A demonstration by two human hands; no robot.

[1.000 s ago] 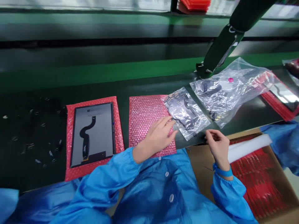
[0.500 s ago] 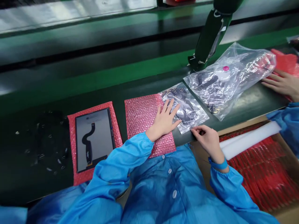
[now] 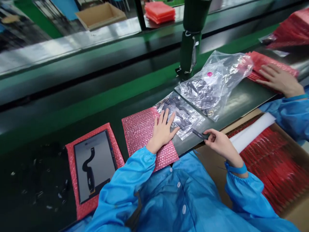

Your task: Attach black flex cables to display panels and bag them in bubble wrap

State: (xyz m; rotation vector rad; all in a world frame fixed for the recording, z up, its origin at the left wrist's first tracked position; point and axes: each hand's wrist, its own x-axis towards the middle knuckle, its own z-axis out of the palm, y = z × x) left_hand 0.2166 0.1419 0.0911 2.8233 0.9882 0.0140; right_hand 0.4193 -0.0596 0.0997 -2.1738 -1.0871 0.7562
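My left hand (image 3: 163,130) lies flat with fingers spread, over the edge between a pink bubble-wrap bag (image 3: 138,129) and a clear plastic bag (image 3: 190,124) of dark flex cables. Pinched in my right hand (image 3: 220,145) is a black flex cable (image 3: 199,133), its far end at the clear bag's near corner. To the left, a display panel (image 3: 98,158) rests on another pink bubble-wrap bag (image 3: 72,174), with a curved black flex cable (image 3: 90,175) on its grey back.
A larger clear bag (image 3: 207,83) of cables lies to the right. Beyond it, a co-worker's hand (image 3: 280,79) rests on red bubble-wrap bags (image 3: 258,61). A carton of red packets (image 3: 272,164) with white foam (image 3: 253,130) stands below the bench edge. A dark green post (image 3: 190,48) rises behind.
My right hand has moved away from the clear bag, and a black flex cable now shows in its fingers. My left hand stays on the bags. The camera view has shifted.
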